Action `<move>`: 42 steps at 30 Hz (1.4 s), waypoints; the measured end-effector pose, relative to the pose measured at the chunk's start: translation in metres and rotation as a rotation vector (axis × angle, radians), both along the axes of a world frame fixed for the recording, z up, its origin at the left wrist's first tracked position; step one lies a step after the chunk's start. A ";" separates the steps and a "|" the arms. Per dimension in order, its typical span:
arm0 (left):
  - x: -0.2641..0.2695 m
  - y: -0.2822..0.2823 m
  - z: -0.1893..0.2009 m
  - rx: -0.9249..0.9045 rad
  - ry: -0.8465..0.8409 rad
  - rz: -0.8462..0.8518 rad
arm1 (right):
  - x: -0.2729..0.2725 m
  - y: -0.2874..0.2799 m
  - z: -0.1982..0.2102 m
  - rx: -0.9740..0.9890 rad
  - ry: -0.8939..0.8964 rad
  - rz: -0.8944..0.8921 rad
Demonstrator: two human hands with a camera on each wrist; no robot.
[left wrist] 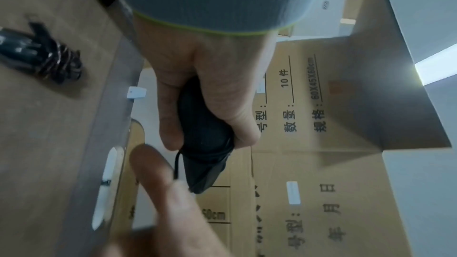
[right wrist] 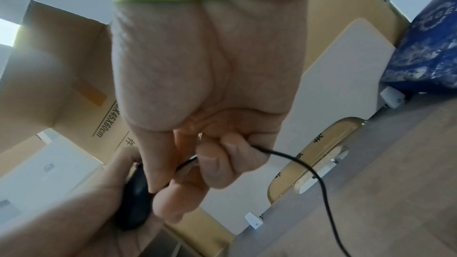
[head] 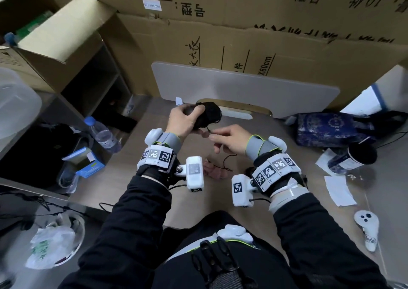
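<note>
One black pouch (head: 208, 112) in left hand (head: 183, 119); right hand (head: 229, 139) pinches cord (right wrist: 296, 160).

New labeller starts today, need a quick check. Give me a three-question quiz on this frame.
1. Which hand grips the black rounded object? A) left hand B) right hand C) neither
2. True or false: the right hand hangs idle, holding nothing.
3. Fill in: the right hand's fingertips pinch a thin black ____ that trails down from the hand.

Key: 1 A; 2 false; 3 cord.
</note>
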State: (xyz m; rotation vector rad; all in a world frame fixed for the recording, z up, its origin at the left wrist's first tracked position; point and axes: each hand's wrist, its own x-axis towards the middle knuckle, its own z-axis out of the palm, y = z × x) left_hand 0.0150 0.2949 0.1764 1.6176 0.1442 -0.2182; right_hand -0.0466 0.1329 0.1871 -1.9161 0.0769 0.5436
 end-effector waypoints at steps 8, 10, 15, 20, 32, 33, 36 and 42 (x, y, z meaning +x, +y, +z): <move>-0.002 0.009 -0.012 0.368 -0.124 -0.326 | 0.011 -0.013 0.035 -0.063 -0.301 -0.162; -0.007 0.007 -0.009 0.337 -0.097 -0.478 | 0.020 -0.018 0.039 -0.011 -0.376 -0.222; -0.020 -0.002 0.010 -0.098 0.072 -0.531 | 0.029 -0.024 0.022 -0.102 -0.322 -0.346; -0.012 0.000 0.007 -0.219 0.032 -0.384 | 0.026 -0.015 -0.006 0.000 -0.137 -0.362; 0.006 0.012 -0.017 0.628 -0.207 -0.157 | 0.023 -0.009 0.001 -0.133 -0.180 -0.026; 0.005 0.012 -0.016 0.662 -0.230 -0.244 | 0.025 -0.010 0.000 -0.137 -0.215 -0.075; 0.001 0.010 -0.004 0.542 -0.159 -0.595 | 0.029 -0.015 -0.003 -0.060 -0.296 -0.234; -0.013 0.000 -0.010 0.015 0.099 -0.651 | 0.030 -0.028 -0.018 0.112 -0.222 -0.424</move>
